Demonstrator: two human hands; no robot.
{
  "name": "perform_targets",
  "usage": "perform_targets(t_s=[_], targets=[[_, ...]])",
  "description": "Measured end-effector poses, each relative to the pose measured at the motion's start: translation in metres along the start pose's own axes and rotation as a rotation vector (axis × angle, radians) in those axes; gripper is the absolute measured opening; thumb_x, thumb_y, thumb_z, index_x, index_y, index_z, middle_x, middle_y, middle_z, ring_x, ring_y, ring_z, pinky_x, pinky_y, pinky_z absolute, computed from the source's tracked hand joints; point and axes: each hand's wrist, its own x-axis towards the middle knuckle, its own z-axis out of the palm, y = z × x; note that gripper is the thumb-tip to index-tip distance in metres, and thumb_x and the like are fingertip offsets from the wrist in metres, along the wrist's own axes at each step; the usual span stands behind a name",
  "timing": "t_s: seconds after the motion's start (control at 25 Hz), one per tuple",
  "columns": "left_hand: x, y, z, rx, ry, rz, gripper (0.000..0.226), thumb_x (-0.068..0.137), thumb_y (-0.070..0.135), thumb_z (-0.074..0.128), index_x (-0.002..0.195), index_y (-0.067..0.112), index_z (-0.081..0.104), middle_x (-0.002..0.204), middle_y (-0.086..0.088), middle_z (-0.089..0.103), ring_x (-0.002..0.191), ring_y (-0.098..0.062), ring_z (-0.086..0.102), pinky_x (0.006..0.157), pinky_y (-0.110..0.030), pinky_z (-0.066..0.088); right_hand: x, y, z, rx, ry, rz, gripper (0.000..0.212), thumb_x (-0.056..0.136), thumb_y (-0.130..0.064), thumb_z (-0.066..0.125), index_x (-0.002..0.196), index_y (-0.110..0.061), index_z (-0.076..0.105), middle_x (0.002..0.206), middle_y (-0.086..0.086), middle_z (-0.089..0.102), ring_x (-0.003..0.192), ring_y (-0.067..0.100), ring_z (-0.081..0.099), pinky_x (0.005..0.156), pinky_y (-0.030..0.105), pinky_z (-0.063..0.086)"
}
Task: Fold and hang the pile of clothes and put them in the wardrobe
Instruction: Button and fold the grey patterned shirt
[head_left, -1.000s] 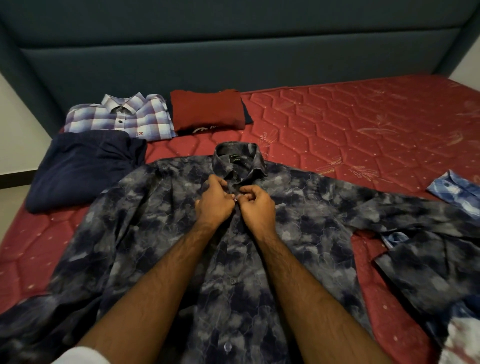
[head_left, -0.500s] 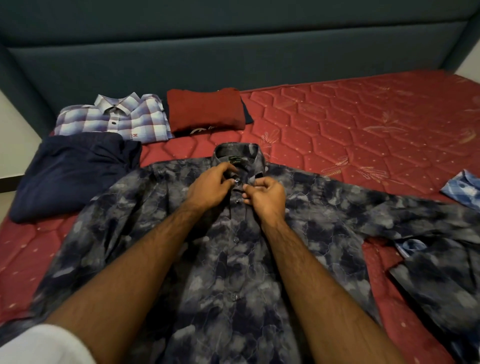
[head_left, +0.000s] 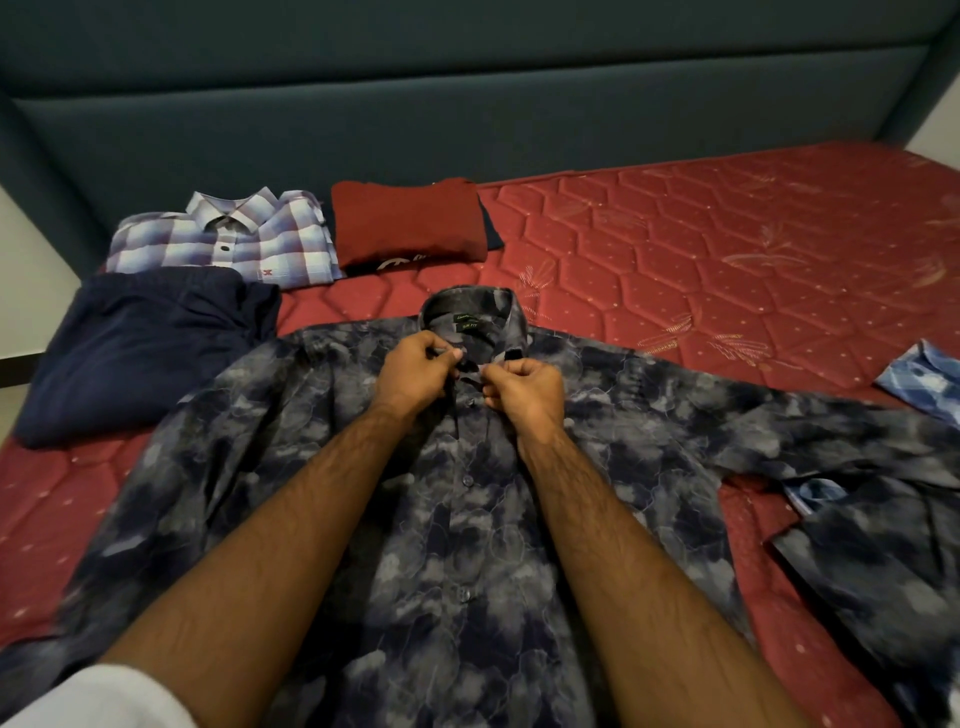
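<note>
Shirt (head_left: 519, 519), dark blue-grey cloud print: spread face up on the red mattress (head_left: 701, 249), collar toward the headboard (head_left: 467, 104). Left hand (head_left: 415, 374) and right hand (head_left: 524, 392) both have their fingers curled, pinching the front placket just below the collar. Folded items at far left: checked shirt (head_left: 228, 239), red garment (head_left: 408, 221), navy garment (head_left: 135, 343). Blue patterned cloth (head_left: 924, 382) at right edge.

We cannot see the top button under our left hand (head_left: 415, 371) and right hand (head_left: 524, 389); the grey shirt (head_left: 467, 545) and blue garment (head_left: 924, 384) run off-frame.
</note>
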Motion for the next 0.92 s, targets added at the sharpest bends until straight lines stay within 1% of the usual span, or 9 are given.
perform_targets(t_s=[0.08,0.16,0.28,0.36,0.52,0.6,0.72,0.8,0.92], targets=[[-0.001,0.003,0.001,-0.074,0.0,-0.044,0.013,0.094,0.027,0.069,0.086,0.017,0.067,0.078,0.0,0.073,0.053,-0.011,0.059,0.053,-0.022,0.048,0.0,0.002,0.002,-0.046,0.007,-0.034,0.015,0.075,-0.019,0.085,0.072,-0.015,0.07,0.065,0.002,0.073,0.061,0.015,0.069,0.067,0.039,0.061],[-0.003,0.003,0.002,-0.11,-0.019,-0.049,0.013,0.094,0.025,0.07,0.084,0.017,0.068,0.076,0.0,0.072,0.054,-0.012,0.058,0.049,-0.018,0.044,0.0,0.004,0.004,-0.044,-0.013,-0.058,0.018,0.077,-0.018,0.086,0.075,-0.016,0.068,0.065,0.001,0.073,0.061,0.015,0.069,0.069,0.04,0.062],[-0.002,-0.003,0.005,-0.143,-0.015,-0.033,0.011,0.089,0.027,0.076,0.081,0.021,0.071,0.078,0.003,0.072,0.064,-0.013,0.061,0.066,-0.029,0.052,-0.001,0.005,0.004,-0.019,-0.012,-0.079,0.013,0.087,-0.013,0.078,0.083,-0.015,0.065,0.067,0.001,0.073,0.063,0.016,0.072,0.068,0.039,0.061],[-0.003,-0.006,0.006,-0.145,0.0,-0.039,0.011,0.086,0.03,0.078,0.079,0.023,0.072,0.079,0.004,0.072,0.069,-0.014,0.062,0.077,-0.038,0.055,-0.002,0.005,0.004,0.035,-0.017,-0.076,0.007,0.095,-0.014,0.068,0.091,-0.01,0.064,0.072,0.007,0.076,0.065,0.019,0.074,0.063,0.033,0.059],[-0.001,-0.008,0.008,-0.194,-0.005,-0.07,0.012,0.085,0.026,0.077,0.075,0.025,0.072,0.077,0.004,0.072,0.075,-0.017,0.065,0.087,-0.049,0.057,-0.005,0.003,0.003,0.081,0.001,-0.048,0.012,0.095,-0.012,0.067,0.099,-0.001,0.062,0.076,0.01,0.077,0.068,0.019,0.076,0.055,0.024,0.056],[-0.003,-0.007,0.008,-0.137,-0.019,-0.053,0.011,0.088,0.028,0.075,0.077,0.026,0.071,0.077,0.004,0.07,0.074,-0.017,0.063,0.086,-0.047,0.057,-0.007,0.002,0.001,0.094,0.004,-0.042,0.012,0.095,-0.01,0.067,0.099,-0.001,0.062,0.078,0.011,0.077,0.068,0.018,0.076,0.054,0.023,0.056],[-0.007,-0.005,0.005,0.007,-0.012,-0.006,0.007,0.091,0.028,0.073,0.084,0.027,0.071,0.078,0.005,0.068,0.075,-0.016,0.064,0.081,-0.036,0.055,-0.008,0.0,0.001,0.094,0.008,-0.041,0.012,0.095,-0.011,0.069,0.098,-0.001,0.062,0.081,0.012,0.076,0.067,0.017,0.076,0.054,0.022,0.056],[-0.009,-0.006,0.003,0.019,-0.004,0.036,0.005,0.09,0.022,0.074,0.087,0.025,0.072,0.075,0.006,0.066,0.069,-0.013,0.063,0.076,-0.033,0.055,-0.009,0.002,0.002,0.075,0.03,-0.049,0.012,0.092,-0.012,0.071,0.095,-0.002,0.064,0.079,0.011,0.076,0.067,0.018,0.076,0.058,0.027,0.059],[-0.014,-0.009,0.0,0.051,0.003,0.126,0.009,0.089,0.017,0.074,0.095,0.024,0.073,0.072,0.007,0.065,0.065,-0.008,0.062,0.067,-0.024,0.049,-0.013,0.006,0.007,-0.024,0.11,-0.116,0.015,0.081,-0.03,0.072,0.084,-0.017,0.066,0.072,0.001,0.074,0.067,0.02,0.074,0.069,0.045,0.063]])
